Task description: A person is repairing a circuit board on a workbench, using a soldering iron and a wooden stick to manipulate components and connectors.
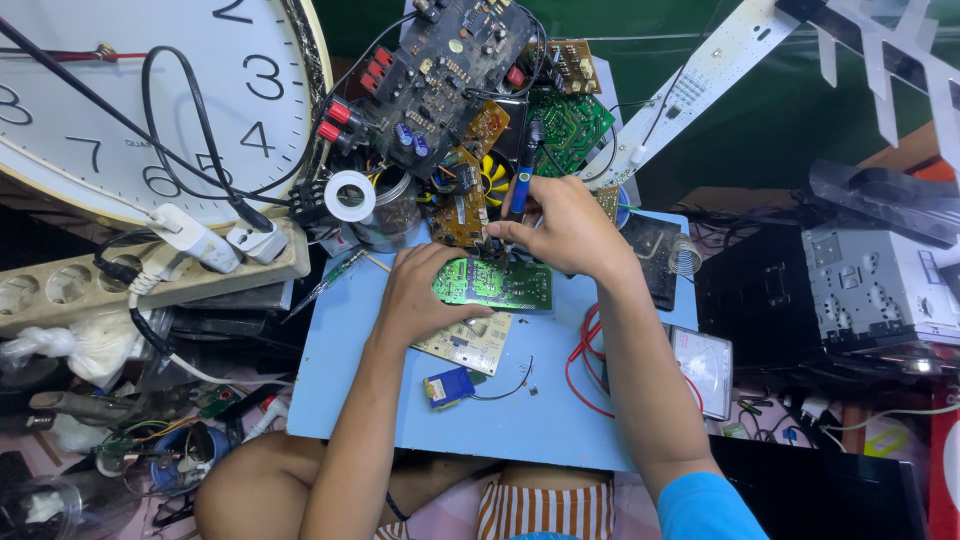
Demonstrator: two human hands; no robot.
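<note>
Where the blue desk (380,400) lies nearest the person, a small blue component (448,386) with a thin black lead sits loose by the front edge, and red wire loops (585,360) run close beside the right forearm; a sweep of that arm could snag the loops or push the component off.

Further in, the left hand (420,295) presses down on the green circuit board (497,284), which lies near the middle of the desk, partly over a pale board (468,343). The left fingers are curled over the green board's left end, clamped on it. Because the green board rests on another board rather than flat on the desk, it could rock or slide if that pressure eases.

At the board's far edge, the right hand (565,225) grips a blue-handled tool (522,185), apparently a soldering iron, fingers closed round the shaft, tip down at the board. The tip is close to the left fingers, so a slip risks a burn or a bridged joint.

Beyond, 1 heap of stacked boards (470,90) leans toward the work area and could topple. To the left, cables from the power strip (150,275) cross a wall clock (150,100); a tug there could drag things.
</note>
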